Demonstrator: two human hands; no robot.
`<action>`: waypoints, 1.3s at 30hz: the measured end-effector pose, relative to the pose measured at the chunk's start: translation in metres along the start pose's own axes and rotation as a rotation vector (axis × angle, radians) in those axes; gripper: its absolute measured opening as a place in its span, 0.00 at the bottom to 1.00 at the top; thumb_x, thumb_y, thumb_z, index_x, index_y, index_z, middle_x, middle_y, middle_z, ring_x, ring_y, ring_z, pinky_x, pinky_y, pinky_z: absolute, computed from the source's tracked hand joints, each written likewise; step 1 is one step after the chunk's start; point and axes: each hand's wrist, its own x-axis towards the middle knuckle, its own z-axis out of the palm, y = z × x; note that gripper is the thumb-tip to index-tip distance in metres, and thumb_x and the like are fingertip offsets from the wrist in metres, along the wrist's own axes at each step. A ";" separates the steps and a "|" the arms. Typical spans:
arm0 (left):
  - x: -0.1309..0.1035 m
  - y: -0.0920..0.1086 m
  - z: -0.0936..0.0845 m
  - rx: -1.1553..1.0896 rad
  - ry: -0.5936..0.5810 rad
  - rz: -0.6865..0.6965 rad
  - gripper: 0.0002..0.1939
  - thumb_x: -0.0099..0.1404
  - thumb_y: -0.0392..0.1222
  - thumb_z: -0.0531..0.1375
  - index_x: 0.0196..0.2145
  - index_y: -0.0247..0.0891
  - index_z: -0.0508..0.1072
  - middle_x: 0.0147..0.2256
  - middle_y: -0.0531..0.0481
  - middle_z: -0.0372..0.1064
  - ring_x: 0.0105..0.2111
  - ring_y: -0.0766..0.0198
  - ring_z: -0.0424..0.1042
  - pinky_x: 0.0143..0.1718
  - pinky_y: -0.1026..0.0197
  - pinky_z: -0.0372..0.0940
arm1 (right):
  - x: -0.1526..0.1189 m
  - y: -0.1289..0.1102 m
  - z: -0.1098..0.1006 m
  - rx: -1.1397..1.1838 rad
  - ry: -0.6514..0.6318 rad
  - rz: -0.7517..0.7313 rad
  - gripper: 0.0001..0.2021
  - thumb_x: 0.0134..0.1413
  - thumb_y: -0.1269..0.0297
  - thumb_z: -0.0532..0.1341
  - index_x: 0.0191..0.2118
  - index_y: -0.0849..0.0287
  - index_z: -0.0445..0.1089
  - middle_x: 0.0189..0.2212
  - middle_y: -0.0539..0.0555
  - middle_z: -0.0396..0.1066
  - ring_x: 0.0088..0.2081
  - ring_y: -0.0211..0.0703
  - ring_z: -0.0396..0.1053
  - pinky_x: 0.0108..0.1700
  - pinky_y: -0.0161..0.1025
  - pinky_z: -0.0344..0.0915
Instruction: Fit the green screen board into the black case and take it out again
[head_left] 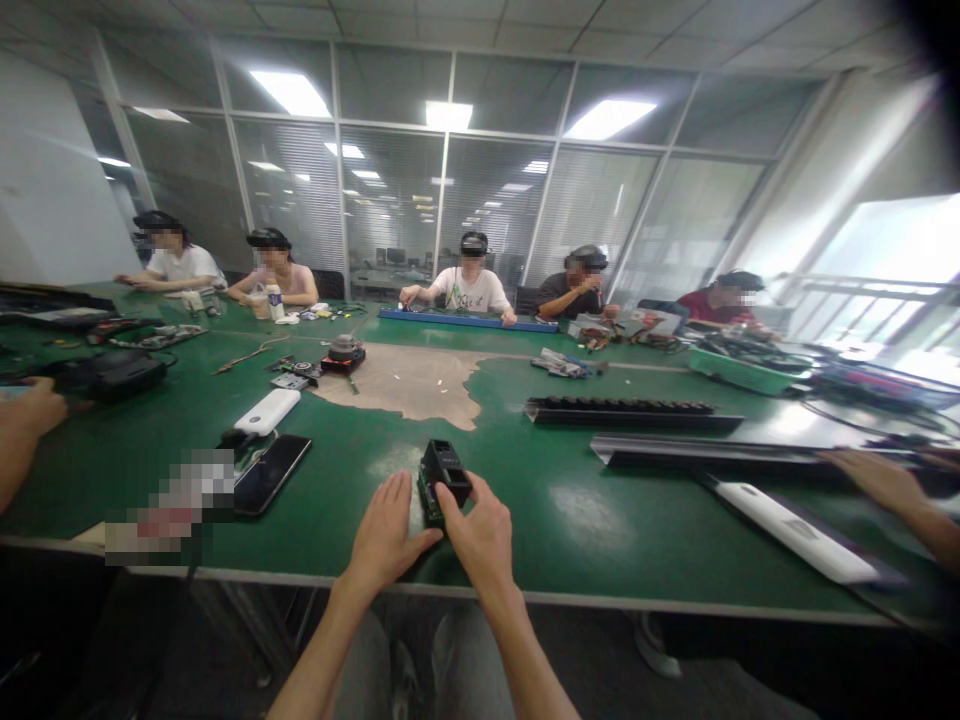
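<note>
A small black device (444, 468) with a rectangular opening in its top and a green circuit board along its left side stands on the green table (547, 550) near the front edge. My right hand (480, 530) grips it from the right, with the thumb on its near face. My left hand (386, 535) is just left of it, palm toward the table, fingers stretched forward and the thumb pointing at the device's base. Whether the left thumb touches the device I cannot tell.
A black phone (272, 475) and a white power bank (268, 412) lie to the left. Long black rails (637, 412) and a white device (795, 530) lie on the right. Other people's hands reach in at both sides; several people sit opposite.
</note>
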 end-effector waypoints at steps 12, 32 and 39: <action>0.000 0.001 -0.002 -0.008 -0.042 -0.035 0.51 0.58 0.64 0.59 0.66 0.29 0.47 0.66 0.33 0.45 0.66 0.46 0.46 0.65 0.44 0.47 | 0.017 0.007 -0.005 0.114 -0.009 0.080 0.19 0.55 0.48 0.58 0.44 0.57 0.74 0.38 0.57 0.77 0.41 0.49 0.75 0.44 0.40 0.66; 0.000 -0.007 0.011 0.009 0.051 0.033 0.43 0.62 0.61 0.56 0.65 0.31 0.50 0.65 0.33 0.51 0.65 0.46 0.52 0.63 0.43 0.52 | 0.007 -0.019 0.006 -0.283 -0.112 0.001 0.17 0.55 0.51 0.58 0.44 0.56 0.71 0.33 0.56 0.75 0.39 0.50 0.73 0.40 0.40 0.61; 0.001 -0.009 0.011 0.006 0.040 0.043 0.41 0.63 0.55 0.55 0.66 0.29 0.49 0.65 0.33 0.51 0.65 0.47 0.51 0.64 0.45 0.52 | -0.013 -0.005 0.012 -0.290 -0.112 0.012 0.17 0.55 0.54 0.59 0.47 0.57 0.70 0.34 0.57 0.75 0.39 0.51 0.73 0.41 0.42 0.62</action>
